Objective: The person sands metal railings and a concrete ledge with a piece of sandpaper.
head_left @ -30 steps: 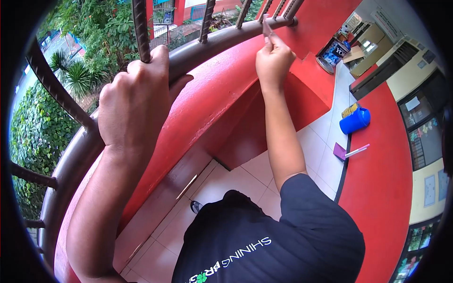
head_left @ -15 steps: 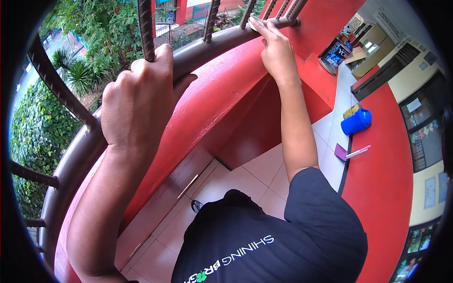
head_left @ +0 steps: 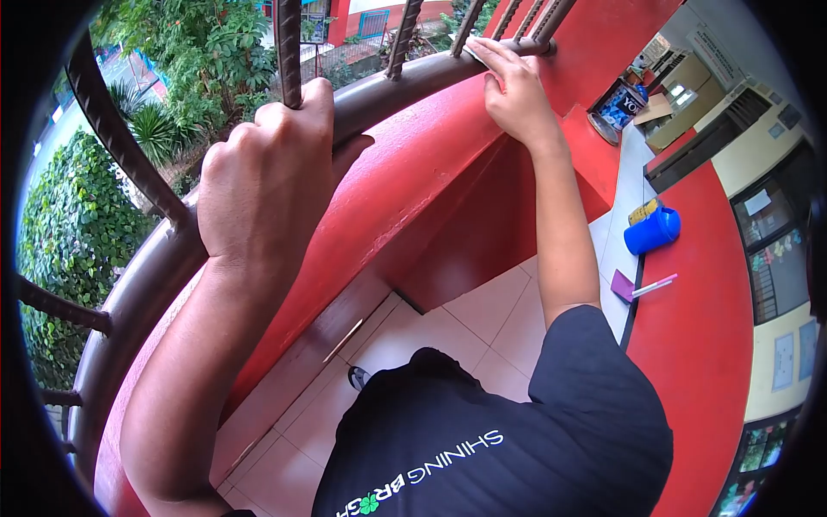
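My left hand [head_left: 267, 172] is closed round the brown metal top rail [head_left: 379, 95], beside a twisted upright bar [head_left: 289, 52]. Its thumb sticks out over the near side of the rail. Further along the same rail, near its far end by the red pillar, lies my right hand [head_left: 517, 90]. The fingers of that hand are together and pressed along the top of the rail. A thin pale edge shows under the fingertips; what it belongs to is too small and covered to make out.
Below the rail runs a red ledge [head_left: 405, 172]. On the right, a blue container [head_left: 652, 230] and a purple dustpan-like item [head_left: 623, 286] lie by the red wall. A printed bucket [head_left: 617, 105] and cardboard box [head_left: 680, 99] stand further back. Leafy plants [head_left: 77, 233] grow beyond the bars.
The view has shifted slightly, so rail and hands appear a little further right. My right fingers lie somewhat flatter at about the same spot on the rail. My left hand keeps its hold.
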Demonstrator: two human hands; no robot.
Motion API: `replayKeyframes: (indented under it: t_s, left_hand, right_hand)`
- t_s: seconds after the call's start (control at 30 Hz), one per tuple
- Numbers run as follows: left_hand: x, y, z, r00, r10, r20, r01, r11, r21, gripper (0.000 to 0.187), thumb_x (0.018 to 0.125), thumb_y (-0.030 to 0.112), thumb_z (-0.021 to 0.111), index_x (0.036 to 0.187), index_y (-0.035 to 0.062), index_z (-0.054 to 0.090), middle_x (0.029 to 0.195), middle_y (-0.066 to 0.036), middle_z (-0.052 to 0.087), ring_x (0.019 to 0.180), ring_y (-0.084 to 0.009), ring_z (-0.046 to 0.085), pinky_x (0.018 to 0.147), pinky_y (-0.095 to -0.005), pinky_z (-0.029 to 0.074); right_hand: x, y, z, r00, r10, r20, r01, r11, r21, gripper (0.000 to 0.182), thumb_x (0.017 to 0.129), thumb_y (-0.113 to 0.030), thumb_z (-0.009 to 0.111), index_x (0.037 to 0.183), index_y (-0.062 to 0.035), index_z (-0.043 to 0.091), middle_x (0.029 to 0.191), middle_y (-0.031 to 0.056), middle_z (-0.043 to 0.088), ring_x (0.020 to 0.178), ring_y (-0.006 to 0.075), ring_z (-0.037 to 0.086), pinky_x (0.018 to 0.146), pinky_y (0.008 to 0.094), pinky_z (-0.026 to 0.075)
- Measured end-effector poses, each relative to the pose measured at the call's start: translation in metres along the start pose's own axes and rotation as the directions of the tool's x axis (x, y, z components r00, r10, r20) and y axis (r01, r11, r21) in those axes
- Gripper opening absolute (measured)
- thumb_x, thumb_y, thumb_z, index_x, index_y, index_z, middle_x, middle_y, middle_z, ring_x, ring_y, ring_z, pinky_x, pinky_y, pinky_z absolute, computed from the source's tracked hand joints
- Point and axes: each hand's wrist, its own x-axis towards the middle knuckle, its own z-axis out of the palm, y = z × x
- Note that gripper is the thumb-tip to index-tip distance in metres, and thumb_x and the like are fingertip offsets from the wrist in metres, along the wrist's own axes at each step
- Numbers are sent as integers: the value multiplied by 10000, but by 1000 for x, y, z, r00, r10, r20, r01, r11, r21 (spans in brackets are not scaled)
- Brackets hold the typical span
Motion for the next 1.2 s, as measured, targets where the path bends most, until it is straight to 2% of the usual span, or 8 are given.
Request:
replayKeyframes:
  t_s: [0.03, 0.13, 0.23, 0.47, 0.67, 0.73, 0.83, 1.2]
  left_hand:
    - [0, 0, 1, 1000, -13, 26, 14, 1000, -14, 638, 895, 646, 656, 1260, 123, 663, 757, -126, 711, 670, -285, 749, 567, -404, 604]
    - [1, 2, -1, 998, -25, 64, 25, 1000, 0, 638, 892, 645, 659, 1266, 128, 662, 758, -128, 712, 671, -284, 750, 568, -404, 604]
    - [-1, 0, 1, 1000, -12, 20, 12, 1000, -27, 640, 890, 646, 659, 1268, 129, 659, 756, -124, 710, 669, -281, 750, 563, -404, 603]
    - [-1, 2, 1, 999, -9, 33, 8, 1000, 14, 648, 886, 655, 654, 1274, 136, 660, 741, -110, 701, 662, -278, 746, 552, -405, 599]
    - [-1, 0, 2, 1000, -14, 16, 14, 1000, -5, 627, 888, 650, 657, 1233, 126, 651, 735, -110, 698, 670, -280, 747, 556, -409, 600]
    - [-1, 1, 0, 1000, 15, -21, -15, 1000, 26, 492, 869, 561, 731, 985, 94, 628, 712, -78, 680, 624, -238, 734, 561, -349, 597]
    - [0, 0, 2, 999, -17, 38, 17, 1000, -6, 622, 893, 643, 659, 1233, 122, 650, 729, -109, 696, 669, -286, 746, 563, -412, 603]
    - [0, 1, -1, 1000, -2, 22, 1, 999, 36, 567, 882, 623, 682, 1114, 107, 645, 719, -95, 682, 639, -260, 738, 551, -380, 597]
  right_hand:
    - [-1, -15, -11, 982, 148, 118, -146, 989, -30, 500, 965, -28, 539, 1454, -123, 584, 1520, 123, 541, 1359, 295, 537, 1189, 433, 339]
    - [-1, -6, -12, 987, 55, 150, -55, 998, 0, 504, 979, -9, 524, 1477, -86, 549, 1580, 135, 469, 1414, 312, 494, 1191, 430, 357]
    - [-4, -9, -12, 991, 11, 136, -38, 979, 199, 477, 1007, -7, 504, 1482, -44, 523, 1566, 168, 470, 1434, 336, 465, 1174, 417, 394]
    - [5, 14, -14, 976, 21, 216, -71, 971, 226, 468, 1026, -31, 520, 1494, -35, 499, 1496, 210, 534, 1417, 333, 491, 1165, 386, 421]
    - [-1, 3, -16, 989, -44, 138, 9, 970, 242, 465, 1017, -101, 581, 1479, -64, 541, 1547, 172, 503, 1437, 313, 484, 1181, 384, 401]
    - [0, -1, -21, 986, -73, 150, 36, 971, 236, 463, 1029, -168, 601, 1476, -59, 549, 1565, 169, 488, 1443, 314, 480, 1188, 394, 389]
    - [-1, 5, -10, 993, -44, 110, 7, 950, 312, 464, 1051, -231, 593, 1473, -45, 547, 1540, 189, 512, 1438, 322, 486, 1193, 397, 378]
    - [2, 20, 11, 999, -38, -1, 36, 950, 311, 439, 1106, -313, 486, 1420, -25, 592, 1468, 198, 581, 1401, 326, 525, 1155, 398, 418]
